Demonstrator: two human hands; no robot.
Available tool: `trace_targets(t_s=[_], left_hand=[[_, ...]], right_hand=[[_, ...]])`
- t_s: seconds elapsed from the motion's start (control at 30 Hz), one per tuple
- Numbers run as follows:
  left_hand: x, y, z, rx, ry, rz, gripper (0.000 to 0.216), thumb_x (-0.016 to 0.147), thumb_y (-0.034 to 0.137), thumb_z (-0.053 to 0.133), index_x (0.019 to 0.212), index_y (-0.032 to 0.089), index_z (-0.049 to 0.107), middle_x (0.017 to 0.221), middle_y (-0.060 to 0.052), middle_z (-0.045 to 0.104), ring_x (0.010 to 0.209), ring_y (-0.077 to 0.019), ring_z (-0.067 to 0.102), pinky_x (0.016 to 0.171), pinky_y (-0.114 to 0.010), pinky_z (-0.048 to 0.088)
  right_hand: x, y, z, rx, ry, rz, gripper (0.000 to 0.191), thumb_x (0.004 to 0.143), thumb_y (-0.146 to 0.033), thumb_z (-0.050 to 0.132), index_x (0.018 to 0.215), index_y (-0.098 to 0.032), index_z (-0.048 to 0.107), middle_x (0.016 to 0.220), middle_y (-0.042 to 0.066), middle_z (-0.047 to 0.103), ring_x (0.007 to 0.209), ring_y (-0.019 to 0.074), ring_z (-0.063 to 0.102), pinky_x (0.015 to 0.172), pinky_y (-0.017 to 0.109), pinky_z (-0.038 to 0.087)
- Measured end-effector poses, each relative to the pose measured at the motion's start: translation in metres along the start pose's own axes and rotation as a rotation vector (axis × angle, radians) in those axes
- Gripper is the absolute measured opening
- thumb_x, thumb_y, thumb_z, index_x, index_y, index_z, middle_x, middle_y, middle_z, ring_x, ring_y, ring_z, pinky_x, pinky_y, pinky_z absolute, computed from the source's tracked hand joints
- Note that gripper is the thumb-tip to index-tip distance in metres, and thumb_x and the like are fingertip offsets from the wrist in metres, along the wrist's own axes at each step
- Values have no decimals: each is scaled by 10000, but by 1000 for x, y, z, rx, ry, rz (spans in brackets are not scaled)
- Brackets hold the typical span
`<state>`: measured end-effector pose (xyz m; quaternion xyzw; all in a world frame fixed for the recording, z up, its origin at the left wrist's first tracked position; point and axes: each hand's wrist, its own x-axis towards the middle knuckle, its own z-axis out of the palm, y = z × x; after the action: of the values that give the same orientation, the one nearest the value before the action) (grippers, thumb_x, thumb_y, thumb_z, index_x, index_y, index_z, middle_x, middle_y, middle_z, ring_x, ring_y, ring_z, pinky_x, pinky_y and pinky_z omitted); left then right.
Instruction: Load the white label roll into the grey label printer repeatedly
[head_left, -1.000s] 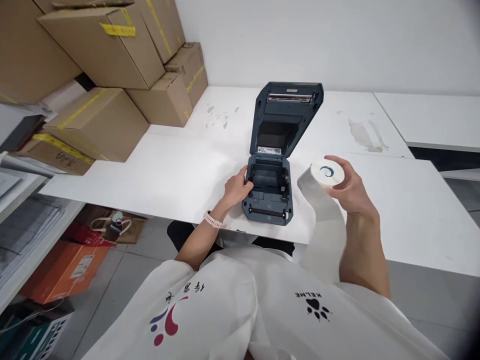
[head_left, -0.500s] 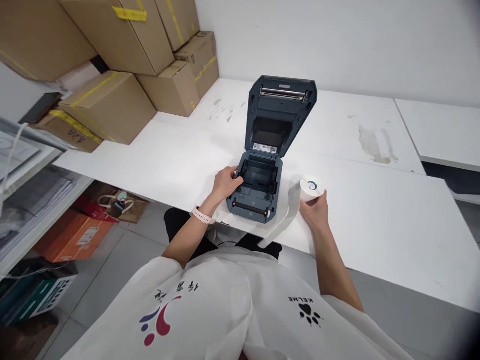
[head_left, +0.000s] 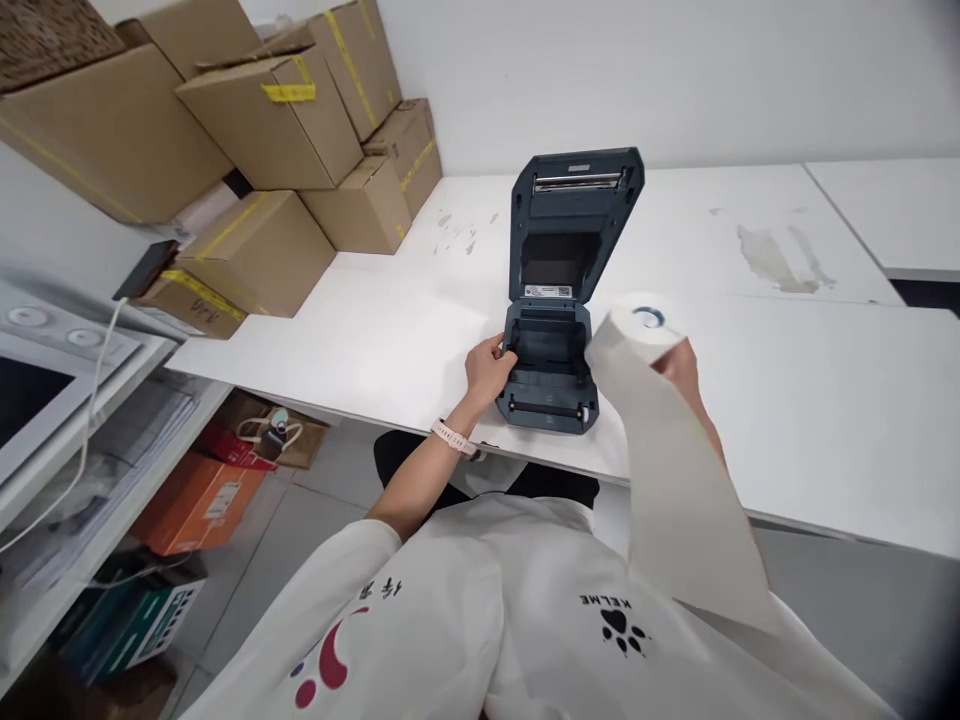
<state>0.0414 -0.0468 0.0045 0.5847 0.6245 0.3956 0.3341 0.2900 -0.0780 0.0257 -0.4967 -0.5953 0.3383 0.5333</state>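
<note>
A dark grey label printer (head_left: 551, 405) stands on the white table with its lid (head_left: 574, 215) raised and its inner bay uncovered. My left hand (head_left: 487, 370) is closed on the printer's left side wall, thumb over the rim and into the bay. Beside the printer's right side, my right hand (head_left: 682, 375) grips a white label roll (head_left: 626, 325), raised and tilted, with a bluish core. From the roll a long loose strip of the paper hangs down across my right forearm and in front of my shirt. The fingers of my right hand are partly hidden behind the roll.
Cardboard boxes (head_left: 262, 250) with yellow tape are stacked at the table's back left. A white wall rises behind the table (head_left: 390, 330). At the left, a shelf (head_left: 150, 390) holds papers and a white cable; an orange box (head_left: 202, 500) sits below it.
My right hand has lifted the label roll and tilted it towards the printer, and its loose strip has swung right over my forearm. My left hand stays on the printer; the view has shifted.
</note>
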Motion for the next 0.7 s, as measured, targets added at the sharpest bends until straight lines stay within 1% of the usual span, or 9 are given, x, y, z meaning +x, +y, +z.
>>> trace_targets(t_s=[0.07, 0.13, 0.23, 0.3, 0.37, 0.47, 0.57, 0.63, 0.7], left_hand=[[-1, 1, -1, -32, -24, 4, 207, 745, 157, 541, 854, 180, 715, 556, 67, 318, 555, -115, 299, 596, -280, 237], [0, 1, -4, -38, -57, 17, 132, 751, 152, 548, 782, 185, 672, 551, 68, 315, 547, -116, 295, 594, -285, 227], [3, -1, -7, -42, -89, 38, 92, 760, 143, 547, 736, 194, 620, 557, 63, 322, 550, -122, 315, 594, -284, 224], [5, -3, -8, -58, -101, 48, 90, 765, 139, 543, 717, 200, 590, 562, 62, 317, 555, -123, 319, 592, -282, 221], [5, -4, -8, -69, -102, 53, 106, 763, 137, 541, 685, 207, 541, 562, 60, 315, 555, -122, 319, 591, -281, 221], [5, -6, -7, -81, -88, 69, 160, 757, 138, 534, 643, 217, 455, 561, 59, 311, 553, -119, 312, 588, -279, 228], [4, -7, -6, -104, -80, 89, 181, 754, 142, 530, 633, 220, 419, 558, 60, 301, 542, -114, 298, 583, -278, 232], [4, -8, -5, -121, -83, 94, 166, 756, 146, 529, 641, 219, 434, 551, 61, 314, 533, -110, 296, 580, -279, 235], [4, -9, -4, -138, -77, 93, 148, 751, 148, 532, 644, 216, 456, 544, 62, 325, 528, -107, 296, 577, -279, 236]], right_hand=[[14, -22, 14, -183, -77, -96, 747, 674, -482, 820, 1333, -230, 578, 1372, 139, 624, 1283, 340, 576, 1104, 480, 450], [29, -36, 27, -447, -217, -155, 764, 692, -468, 804, 1383, -254, 557, 1355, 131, 620, 1241, 362, 589, 1069, 521, 458], [50, -42, 40, -758, -435, -169, 750, 737, -475, 742, 1429, -283, 525, 1275, 134, 628, 1163, 381, 606, 989, 539, 472], [60, -43, 46, -879, -554, -182, 720, 759, -452, 706, 1433, -282, 519, 1206, 136, 642, 1154, 378, 600, 986, 529, 454], [67, -42, 52, -963, -634, -184, 702, 761, -421, 684, 1428, -281, 518, 1148, 130, 648, 1131, 363, 605, 995, 514, 434], [74, -37, 61, -1057, -714, -154, 710, 760, -427, 678, 1430, -248, 527, 1152, 149, 647, 1112, 357, 613, 1003, 496, 418], [76, -24, 68, -1106, -759, -124, 745, 785, -505, 678, 1451, -207, 525, 1203, 184, 660, 1157, 390, 608, 1027, 524, 398], [72, -15, 70, -1109, -732, -152, 748, 818, -551, 659, 1458, -185, 529, 1240, 206, 670, 1193, 420, 602, 1062, 579, 365], [64, -10, 68, -1019, -673, -218, 685, 863, -572, 623, 1427, -188, 564, 1283, 203, 675, 1224, 428, 595, 1087, 618, 342]])
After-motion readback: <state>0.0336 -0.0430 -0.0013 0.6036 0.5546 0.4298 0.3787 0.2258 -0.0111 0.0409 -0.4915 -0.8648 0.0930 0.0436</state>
